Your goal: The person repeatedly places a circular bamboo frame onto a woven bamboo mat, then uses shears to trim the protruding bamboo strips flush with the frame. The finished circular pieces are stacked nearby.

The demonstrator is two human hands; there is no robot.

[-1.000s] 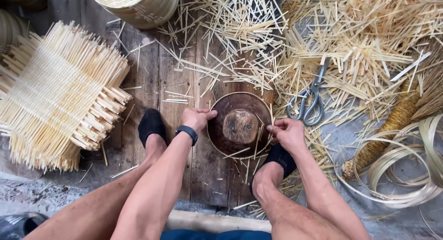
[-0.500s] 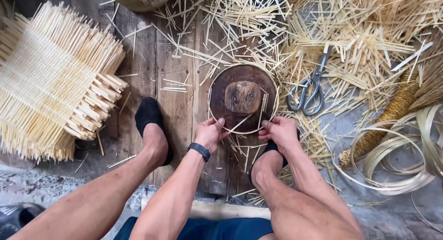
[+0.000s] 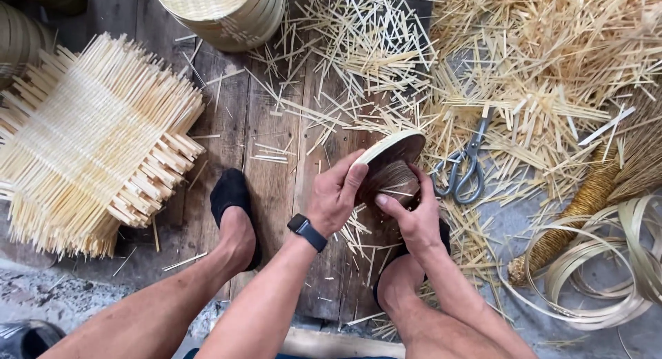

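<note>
Head view: the round dark wooden mould with a pale bamboo rim (image 3: 387,167) is tilted up over the plank floor's (image 3: 276,145) middle, clasped by the left hand (image 3: 336,193) and right hand (image 3: 408,211). It looks stiff, fairly light; the rim is the best hold. One mould, one pair of steel scissors (image 3: 463,167), one woven bamboo mat stack (image 3: 89,142)

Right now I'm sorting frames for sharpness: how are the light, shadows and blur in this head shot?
Head view: soft, even daylight, no hard glare; faint shadows under the woven mats. Left hand and right hand on the dark round mould are sharp, as are the scissors. Straw top right is bright, slightly washed; wide-angle bending shows at the edges.
</note>
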